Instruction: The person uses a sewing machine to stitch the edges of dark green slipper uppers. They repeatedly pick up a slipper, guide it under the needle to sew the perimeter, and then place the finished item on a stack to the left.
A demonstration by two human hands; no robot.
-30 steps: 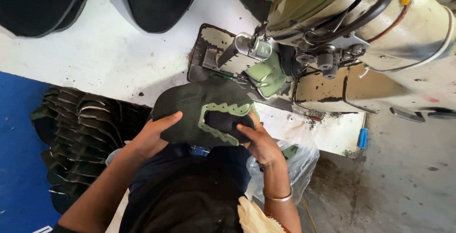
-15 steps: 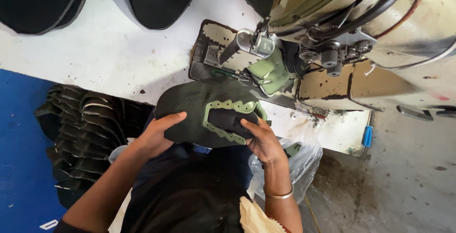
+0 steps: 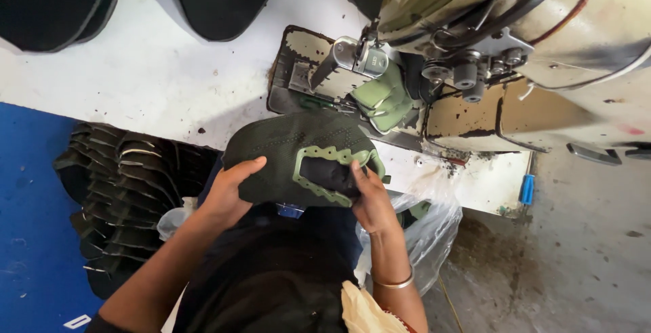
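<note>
Hands, left (image 3: 227, 194) and right (image 3: 371, 201), grip green shoe upper (image 3: 291, 157) before sewing machine (image 3: 475, 55), beside stacked pieces (image 3: 125, 190).

White worktable (image 3: 135, 82) under daylight; blue panel (image 3: 27, 238) left; stained concrete floor (image 3: 576, 265) right.

Single head view, worn camera, looks steeply down from above. Close range on hands at lap level. Sewing machine (image 3: 515, 41) far right, white table (image 3: 149, 82) far left, floor near right. No second view.
</note>
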